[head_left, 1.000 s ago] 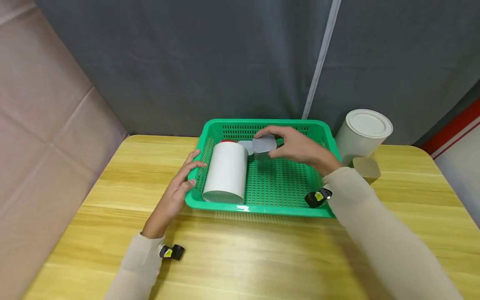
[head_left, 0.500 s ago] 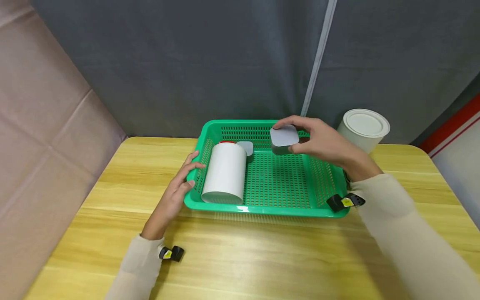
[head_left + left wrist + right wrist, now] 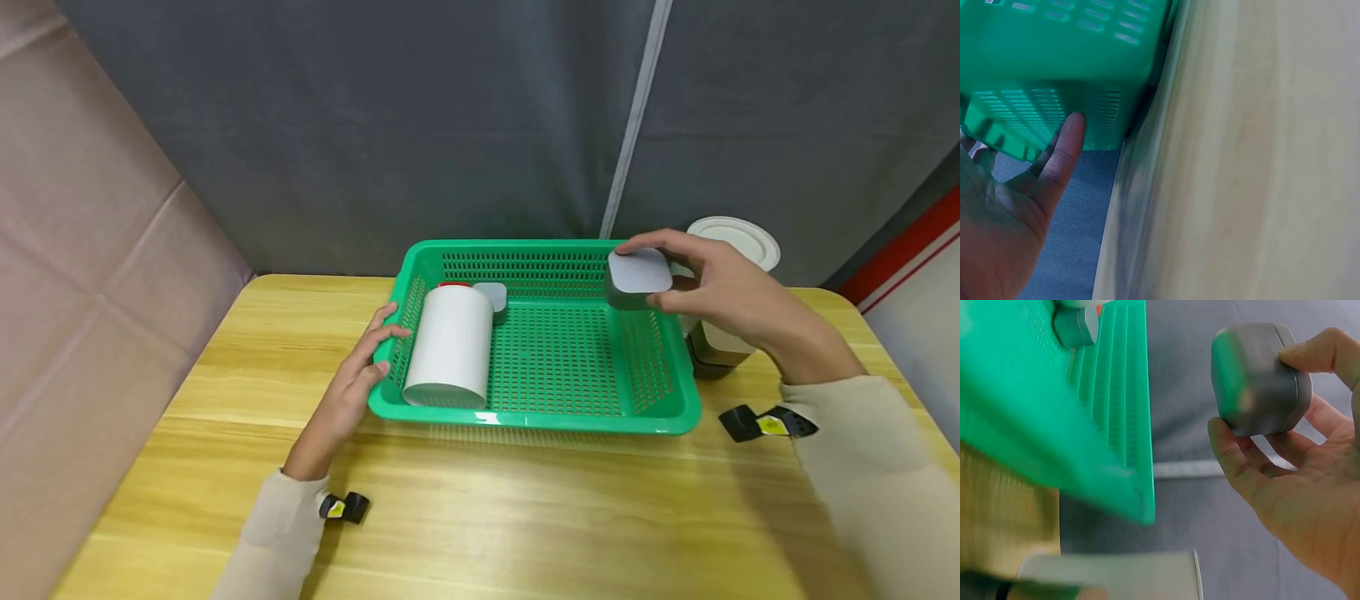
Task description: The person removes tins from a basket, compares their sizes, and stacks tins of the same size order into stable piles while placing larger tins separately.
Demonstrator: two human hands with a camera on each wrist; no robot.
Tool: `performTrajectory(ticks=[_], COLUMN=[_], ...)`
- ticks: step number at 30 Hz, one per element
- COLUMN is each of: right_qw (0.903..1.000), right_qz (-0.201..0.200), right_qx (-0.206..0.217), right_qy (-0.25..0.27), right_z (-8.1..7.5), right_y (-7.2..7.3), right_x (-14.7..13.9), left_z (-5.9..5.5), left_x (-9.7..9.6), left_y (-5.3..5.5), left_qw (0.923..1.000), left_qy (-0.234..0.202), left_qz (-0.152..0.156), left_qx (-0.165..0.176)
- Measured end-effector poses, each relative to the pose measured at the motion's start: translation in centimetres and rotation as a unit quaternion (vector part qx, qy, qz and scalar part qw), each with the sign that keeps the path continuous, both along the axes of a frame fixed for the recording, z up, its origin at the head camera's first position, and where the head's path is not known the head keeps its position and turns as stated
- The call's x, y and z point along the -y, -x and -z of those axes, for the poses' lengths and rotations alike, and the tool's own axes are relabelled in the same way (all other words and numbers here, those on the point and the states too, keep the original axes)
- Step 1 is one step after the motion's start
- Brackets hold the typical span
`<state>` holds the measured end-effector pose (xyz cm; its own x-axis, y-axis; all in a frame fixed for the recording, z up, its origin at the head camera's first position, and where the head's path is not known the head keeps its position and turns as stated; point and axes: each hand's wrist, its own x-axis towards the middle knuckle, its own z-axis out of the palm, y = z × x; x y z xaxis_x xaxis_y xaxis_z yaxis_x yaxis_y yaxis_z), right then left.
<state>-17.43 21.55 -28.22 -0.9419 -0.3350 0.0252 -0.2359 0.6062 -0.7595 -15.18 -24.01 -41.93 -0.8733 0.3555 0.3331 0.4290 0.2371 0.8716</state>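
In the head view, a grey rounded-square tin [image 3: 639,271] with a paler lid is above the right end of the green plastic basket [image 3: 592,423]. My right hand [image 3: 738,287] pinches it between thumb and fingers, as the right wrist view also shows. My left hand [image 3: 352,379] grips the basket's left rim, some fingers over the edge; in the left wrist view, one digit lies along the outer wall. Inside the basket lie a white cylinder [image 3: 453,342] on its side, a smaller grey tin [image 3: 491,296] and a partly hidden red thing [image 3: 454,284].
Right of the basket stands a white lidded canister [image 3: 738,240], partly hidden by my right hand. A brownish square tin [image 3: 718,346] with a dark base is in front of it. The wooden table [image 3: 480,500] backs onto a grey curtain [image 3: 375,142].
My right hand has lifted the grey tin from beside the smaller tin and carried it right, to the basket's right end. The left hand stays on the rim.
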Motion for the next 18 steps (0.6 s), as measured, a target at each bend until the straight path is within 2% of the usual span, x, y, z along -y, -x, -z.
performTrajectory(ticks=[4, 10, 18], right_qw=[0.9999, 0.9994, 0.9975], right_qz=[0.009, 0.017, 0.067], right_qx=[-0.009, -0.001, 0.004], right_qy=[0.006, 0.030, 0.023], right_z=[0.5, 1.8, 3.6], right_y=[-0.6, -1.5, -2.6], right_x=[-1.9, -4.3, -7.4], left_z=[0.0, -0.1, -0.1], left_x=[0.0, 0.0, 0.0], left_y=[0.0, -0.1, -0.1], left_qw=[1.0000, 1.0000, 1.0000], left_qy=[0.000, 0.001, -0.003], left_qz=[-0.002, -0.002, 0.000], left_qx=[0.002, 0.000, 0.002])
